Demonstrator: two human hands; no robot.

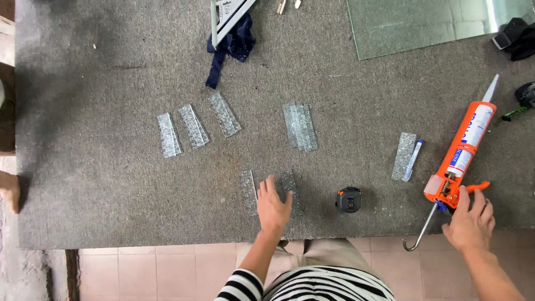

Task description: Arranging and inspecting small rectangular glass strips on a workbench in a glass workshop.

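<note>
Head view shows the right hand [471,223] at the table's near edge, fingers loosely curled over the trigger end of an orange caulking gun [461,150], touching it rather than clamped around it. Its nozzle points away from that hand. Just left of the gun lie a glass strip [403,156] and a blue-capped marker [413,160]. The left hand [273,206] rests flat, fingers spread, on small glass pieces [248,192] on the grey felt table [100,167]. A black tape measure [349,199] sits between the two hands. Beyond the left hand lie more glass strips [194,126] and a stacked set [300,126].
</note>
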